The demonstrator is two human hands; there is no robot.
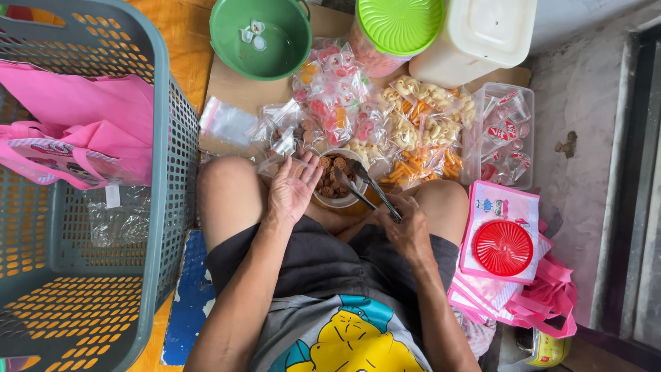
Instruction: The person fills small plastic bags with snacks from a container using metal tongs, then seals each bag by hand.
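Left hand lay open, palm up, holding small clear bag beside snack bowl; right hand gripped tongs reaching into bowl. Many filled packets lay beyond bowl; bowl remained part full.

Two hands were in view, the left hand and the right hand, with one pair of metal tongs and one bowl of brown snacks at 12 o'clock from them. There was one grey laundry basket at 9 o'clock, one green bowl at 11, one green lid and one white tub at 1. One clear tray sat at 2 and one red lid at 3; the small snack packets were too heaped to count.
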